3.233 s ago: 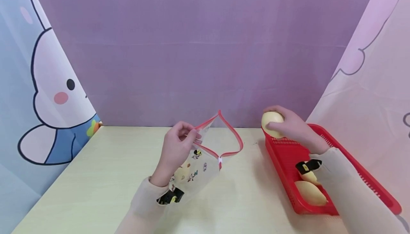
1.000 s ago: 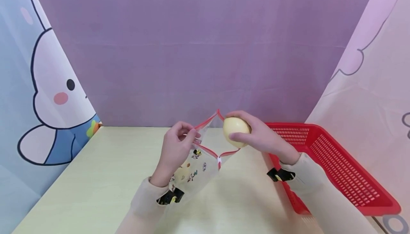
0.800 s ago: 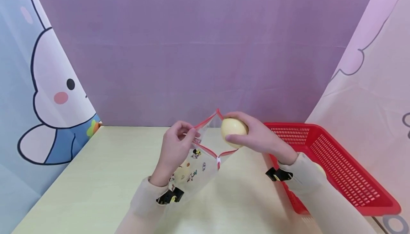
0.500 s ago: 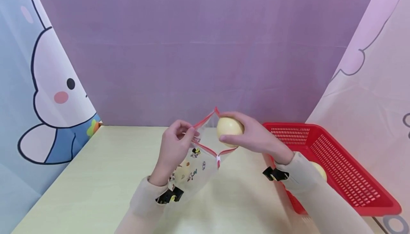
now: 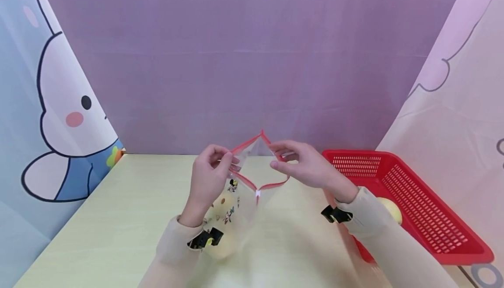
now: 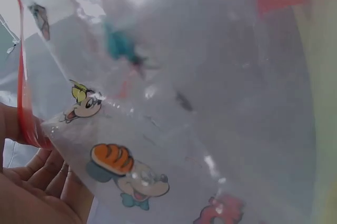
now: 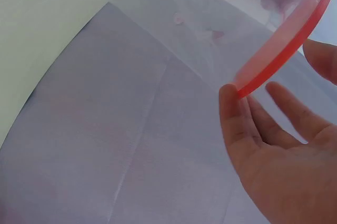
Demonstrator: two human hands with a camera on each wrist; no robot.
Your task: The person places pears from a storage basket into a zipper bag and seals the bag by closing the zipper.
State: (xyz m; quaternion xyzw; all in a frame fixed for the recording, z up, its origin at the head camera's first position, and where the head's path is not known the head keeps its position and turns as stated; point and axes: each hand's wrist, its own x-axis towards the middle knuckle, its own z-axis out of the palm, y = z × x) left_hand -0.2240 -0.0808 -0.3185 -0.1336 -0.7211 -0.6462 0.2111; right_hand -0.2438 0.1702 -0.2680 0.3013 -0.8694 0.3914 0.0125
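A clear zip bag (image 5: 246,209) with a red zip edge, a white slider (image 5: 257,193) and small cartoon prints hangs over the table, its mouth spread wide. My left hand (image 5: 206,176) pinches the left side of the mouth between thumb and fingers. Low in the bag, pale yellow rounded fruit (image 5: 222,245) shows through the film, partly behind my left wrist. My right hand (image 5: 305,165) is at the right side of the mouth. In the right wrist view, its fingertips (image 7: 229,95) meet the red edge (image 7: 279,58), with the thumb spread apart and no fruit in the hand.
A red perforated basket (image 5: 429,209) stands on the right of the pale wood table (image 5: 130,218). One pale yellow fruit (image 5: 390,210) shows inside it, partly covered by my right sleeve. A purple cloth (image 5: 252,60) rises behind the table, with printed cloths at both sides.
My right hand brought a pale yellow fruit from the basket to the bag's mouth and let it go. Fruit now shows lower in the bag. The left hand and bag shifted slightly left.
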